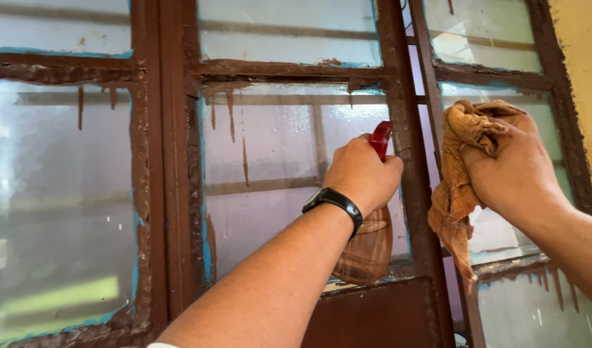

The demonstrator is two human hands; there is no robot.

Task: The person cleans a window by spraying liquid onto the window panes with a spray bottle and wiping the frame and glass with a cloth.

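Observation:
My left hand (363,173) grips a spray bottle (367,248) with a red trigger head and a clear rounded body, held up against a frosted window pane (276,148). A black watch sits on that wrist. My right hand (512,164) is closed around a crumpled orange-brown cloth (456,193), which hangs down in front of the right-hand pane. Both hands are raised close to the glass, either side of a brown upright bar (409,161).
The window has a brown painted frame (170,193) with paint drips on the glass and blue edging. A large frosted pane (57,206) lies to the left. A brown panel (373,316) sits below the bottle. A yellow wall (582,64) borders the right.

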